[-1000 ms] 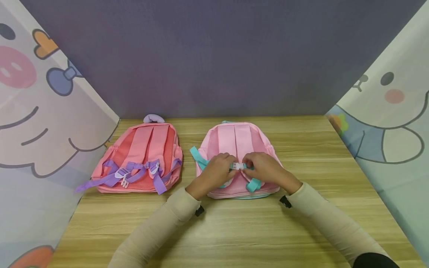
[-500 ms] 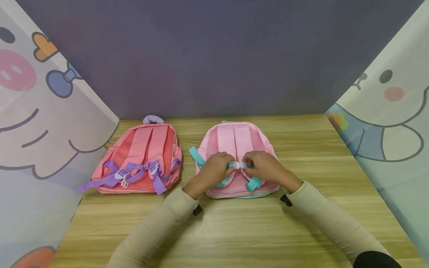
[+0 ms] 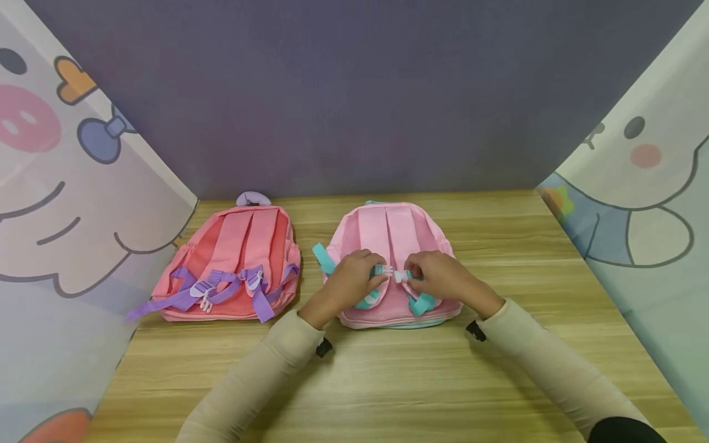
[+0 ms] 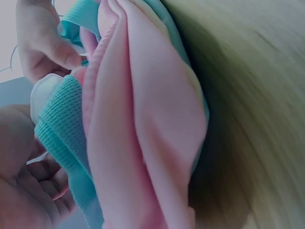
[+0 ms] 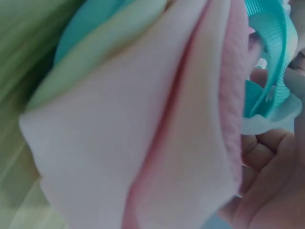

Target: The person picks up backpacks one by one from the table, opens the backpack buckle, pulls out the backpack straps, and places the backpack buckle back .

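A light pink backpack (image 3: 376, 231) lies with its straps facing up. Over its lower middle, the two halves of a white side-release buckle are slightly apart. My left hand (image 3: 353, 280) pinches the pronged half (image 3: 387, 271) by its teal webbing. Facing it, my right hand (image 3: 440, 274) pinches the socket half (image 3: 400, 277) at its webbing. In the left wrist view a white strap adjuster (image 4: 44, 93) and folded teal strap (image 4: 62, 129) show beside the fingers. The right wrist view has teal webbing (image 5: 269, 43) looped near my right hand; the bag's side hides the buckle.
A coral backpack (image 3: 229, 246) with purple straps (image 3: 183, 295) lies to the left, its pronged buckle half (image 3: 205, 301) hanging loose. Both bags rest on a wooden table (image 3: 376, 387). A dark panel (image 3: 365, 92) stands behind, with cartoon-printed panels on both sides.
The buckle halves were joined in the earlier frames; now they have come apart, a half in each hand. My hands have shifted very slightly; both backpacks stay in place.
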`<state>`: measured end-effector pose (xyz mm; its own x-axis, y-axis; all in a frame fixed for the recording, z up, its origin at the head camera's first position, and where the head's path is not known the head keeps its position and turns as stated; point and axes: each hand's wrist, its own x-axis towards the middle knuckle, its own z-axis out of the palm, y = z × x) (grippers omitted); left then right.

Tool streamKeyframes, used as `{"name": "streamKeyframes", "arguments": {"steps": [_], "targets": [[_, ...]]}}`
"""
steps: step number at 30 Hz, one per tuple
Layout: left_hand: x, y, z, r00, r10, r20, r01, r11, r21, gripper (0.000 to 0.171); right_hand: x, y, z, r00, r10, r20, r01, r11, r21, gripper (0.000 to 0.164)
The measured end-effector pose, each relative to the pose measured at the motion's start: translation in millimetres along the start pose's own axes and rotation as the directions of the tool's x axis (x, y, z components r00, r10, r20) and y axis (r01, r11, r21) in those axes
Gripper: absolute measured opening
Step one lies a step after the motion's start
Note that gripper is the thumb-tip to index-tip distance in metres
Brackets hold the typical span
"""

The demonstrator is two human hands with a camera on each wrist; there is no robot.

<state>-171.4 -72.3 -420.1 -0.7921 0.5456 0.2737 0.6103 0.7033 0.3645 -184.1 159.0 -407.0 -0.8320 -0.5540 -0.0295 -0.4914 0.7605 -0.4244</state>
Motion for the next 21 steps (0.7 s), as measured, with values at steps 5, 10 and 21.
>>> {"name": "streamKeyframes", "arguments": {"steps": [5,10,21], "targets": [[1.2,0.8,-1.8,1.0,0.027,-0.01,-0.027,1.0,-0.015,0.029,2,-3,4,0.999,-0.028,0.038,0.029,0.999,-0.023,0.018],[1.9,2.4,-4.0,0.999,0.03,-0.019,-0.03,1.0,-0.009,0.03,4,-5,6,0.999,-0.039,0.037,0.041,0.998,-0.04,0.019],[3.2,1.9,-3.6,1.0,0.008,-0.009,-0.008,1.0,-0.01,0.031,6,-11,7,0.992,-0.111,-0.064,0.112,0.994,0.014,0.031]]}}
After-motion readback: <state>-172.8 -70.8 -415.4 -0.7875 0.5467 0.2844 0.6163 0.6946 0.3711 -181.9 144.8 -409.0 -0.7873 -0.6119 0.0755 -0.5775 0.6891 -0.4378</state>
